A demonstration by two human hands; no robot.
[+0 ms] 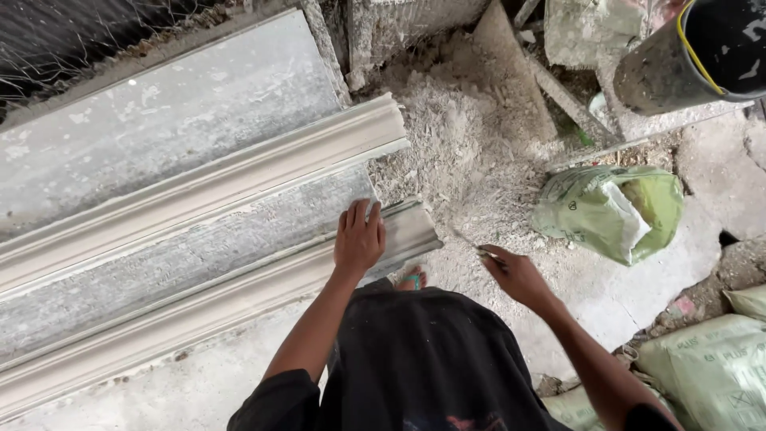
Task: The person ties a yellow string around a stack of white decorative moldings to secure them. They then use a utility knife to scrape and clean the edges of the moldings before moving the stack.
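— Where's the moulding from your hands?

— My left hand (359,238) lies flat and open on the near moulding (239,303), close to its right end. Its long axis runs from lower left up to the right. A second moulding (239,179) lies parallel beyond it, with a grey board (183,255) between them.

— And the right?

— My right hand (517,275) is off the moulding's end, to its right, closed round a thin tool (483,254); I can't tell what kind. The left is plainly nearer.

— What's the ground like?

— Dusty concrete, with a rubble heap (463,144) past the moulding's end. A green sack (610,209) is further right and a dark barrel (694,52) beyond it.
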